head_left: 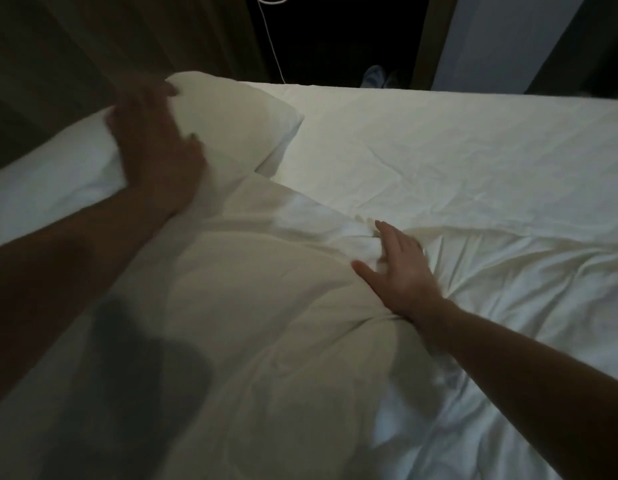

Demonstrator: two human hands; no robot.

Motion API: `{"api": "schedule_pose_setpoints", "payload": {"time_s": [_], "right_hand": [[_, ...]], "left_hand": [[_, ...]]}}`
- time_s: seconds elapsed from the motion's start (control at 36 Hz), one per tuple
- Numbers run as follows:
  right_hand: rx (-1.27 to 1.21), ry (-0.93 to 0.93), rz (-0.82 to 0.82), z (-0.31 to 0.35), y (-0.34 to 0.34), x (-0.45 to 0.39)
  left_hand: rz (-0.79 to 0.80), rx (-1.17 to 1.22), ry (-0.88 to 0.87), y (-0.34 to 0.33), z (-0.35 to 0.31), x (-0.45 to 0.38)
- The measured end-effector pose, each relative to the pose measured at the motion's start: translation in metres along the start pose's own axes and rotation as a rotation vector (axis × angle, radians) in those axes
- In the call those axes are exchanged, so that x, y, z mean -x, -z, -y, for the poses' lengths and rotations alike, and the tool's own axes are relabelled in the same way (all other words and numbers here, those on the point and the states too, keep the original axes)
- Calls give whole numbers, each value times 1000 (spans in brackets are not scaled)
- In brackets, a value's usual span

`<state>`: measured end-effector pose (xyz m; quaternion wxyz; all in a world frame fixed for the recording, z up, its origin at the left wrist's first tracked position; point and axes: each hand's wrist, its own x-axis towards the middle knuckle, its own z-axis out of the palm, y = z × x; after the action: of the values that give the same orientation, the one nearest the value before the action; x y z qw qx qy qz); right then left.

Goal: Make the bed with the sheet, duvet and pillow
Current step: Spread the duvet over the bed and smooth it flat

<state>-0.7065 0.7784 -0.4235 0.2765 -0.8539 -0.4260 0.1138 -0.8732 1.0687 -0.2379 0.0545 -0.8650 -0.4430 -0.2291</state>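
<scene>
The bed (pixel 474 98) fills the view, its sheet (pixel 439 150) already spread fairly flat across the far half with only light creases. The duvet (pixel 266 323) lies bunched over the near half; it looks soft, bulky and light, likely to slump and fold under its own weight, so it is best taken by an edge or corner and drawn out rather than lifted from the middle. The pillow (pixel 228 126) sits at the far left corner, plump and yielding, easiest to grip at its ends. The left hand (pixel 155 140) rests on the pillow, but motion blur hides how its fingers lie. The right hand (pixel 394 271) presses flat on the duvet's rumpled edge, fingers straight and spread. The dim light swallows the duvet's near left part.
</scene>
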Motion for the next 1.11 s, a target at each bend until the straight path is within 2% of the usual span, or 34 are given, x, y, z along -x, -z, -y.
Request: {"api": "schedule_pose_setpoints", "payload": {"time_s": [0.03,0.08,0.14,0.22,0.28,0.36,0.5,0.67,0.81,0.89,0.92,0.97,1.06,1.11], "right_hand": [[-2,9,-38,2,-1,3],[18,-12,-76,12,-1,8],[63,-29,-73,20,-1,15],[182,-80,-40,9,-7,26],[221,-128,-42,-3,-13,27],[221,-167,-26,-13,-24,19],[217,-133,-39,-29,-34,15],[153,-139,-6,-38,-34,8],[-32,-154,107,-43,-11,4],[-176,-127,162,-46,23,9],[-168,-103,151,-51,35,15],[0,-52,123,-74,58,33],[245,-67,119,-123,87,70],[325,-119,135,-147,105,93]], "left_hand": [[-3,79,-169,2,-16,13],[109,180,-417,-2,-40,42],[255,59,-538,-23,-44,67],[453,-214,-484,-54,-13,70],[523,-259,-424,-67,13,57],[538,-247,-402,-84,26,42],[555,-205,-370,-114,23,41],[593,-177,-291,-123,9,29],[381,-201,-212,-106,-43,48],[314,-41,-378,-92,-106,92],[334,26,-442,-89,-126,109],[493,96,-498,-85,-159,137],[738,-83,-455,-96,-172,155],[808,-239,-362,-106,-153,155]]}}
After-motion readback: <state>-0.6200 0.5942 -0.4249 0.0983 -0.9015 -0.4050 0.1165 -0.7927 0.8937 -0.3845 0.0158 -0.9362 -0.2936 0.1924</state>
